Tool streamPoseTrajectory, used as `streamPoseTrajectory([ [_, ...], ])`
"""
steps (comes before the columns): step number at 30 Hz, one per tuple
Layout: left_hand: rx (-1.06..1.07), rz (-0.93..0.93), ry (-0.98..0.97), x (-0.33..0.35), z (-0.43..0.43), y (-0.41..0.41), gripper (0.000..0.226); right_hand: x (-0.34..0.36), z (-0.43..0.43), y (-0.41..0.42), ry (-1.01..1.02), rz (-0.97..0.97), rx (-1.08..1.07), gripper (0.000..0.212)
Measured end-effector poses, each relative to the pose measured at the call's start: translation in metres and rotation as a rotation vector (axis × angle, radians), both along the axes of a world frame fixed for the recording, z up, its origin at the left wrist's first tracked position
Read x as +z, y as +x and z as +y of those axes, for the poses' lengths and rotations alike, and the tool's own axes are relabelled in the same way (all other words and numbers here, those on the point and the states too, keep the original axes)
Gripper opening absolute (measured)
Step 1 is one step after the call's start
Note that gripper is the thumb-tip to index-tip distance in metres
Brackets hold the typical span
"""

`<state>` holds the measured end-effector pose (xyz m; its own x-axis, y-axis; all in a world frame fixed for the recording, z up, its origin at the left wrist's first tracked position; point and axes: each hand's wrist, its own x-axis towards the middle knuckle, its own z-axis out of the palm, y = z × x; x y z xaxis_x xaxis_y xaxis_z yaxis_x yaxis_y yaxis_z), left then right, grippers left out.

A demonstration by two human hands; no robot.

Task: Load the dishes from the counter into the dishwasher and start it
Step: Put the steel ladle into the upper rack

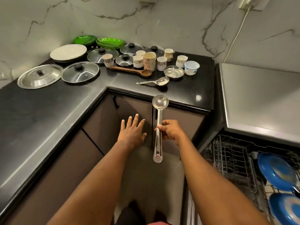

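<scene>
My right hand (169, 131) grips a long steel ladle (159, 104) by the middle of its handle, bowl pointing away, in front of the counter's edge. My left hand (131, 130) hovers beside it with fingers spread and holds nothing. On the black counter (48, 101) lie a smaller steel ladle (155, 82), a wooden spoon (131, 70), a steel bowl (174, 71), several cups (149, 61), several pot lids (80, 74), white plates (68, 52) and green plates (108, 41). The open dishwasher rack (233, 158) at lower right holds two blue plates (276, 171).
A white plastic tub (191, 67) stands at the counter's right end. The dishwasher's grey top (263, 98) sits right of the counter. Brown cabinet doors (100, 125) lie below the counter corner. A white cable (233, 41) hangs down the marble wall.
</scene>
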<state>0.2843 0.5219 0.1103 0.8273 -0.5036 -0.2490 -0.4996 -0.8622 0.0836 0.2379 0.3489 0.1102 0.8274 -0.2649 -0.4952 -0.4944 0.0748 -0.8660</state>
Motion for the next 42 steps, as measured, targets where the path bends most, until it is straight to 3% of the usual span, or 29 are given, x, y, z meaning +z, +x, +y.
streamPoseTrajectory([
  [10, 0.041, -0.055, -0.002, 0.014, 0.046, -0.104, 0.067, 0.001, 0.033, -0.109, -0.021, -0.022, -0.018, 0.006],
  [17, 0.035, -0.009, 0.008, 0.001, 0.084, -0.201, 0.067, -0.022, 0.068, -0.207, -0.022, 0.020, -0.084, 0.025],
  [23, -0.024, 0.026, 0.021, -0.007, 0.077, -0.273, 0.067, -0.029, 0.065, -0.294, -0.044, 0.081, -0.092, 0.025],
  [33, -0.160, 0.097, 0.060, -0.020, -0.010, -0.370, 0.067, -0.045, -0.006, -0.427, -0.050, 0.170, -0.175, 0.014],
  [42, -0.324, 0.205, 0.103, -0.041, -0.157, -0.501, 0.068, -0.055, -0.132, -0.581, -0.069, 0.228, -0.199, 0.012],
])
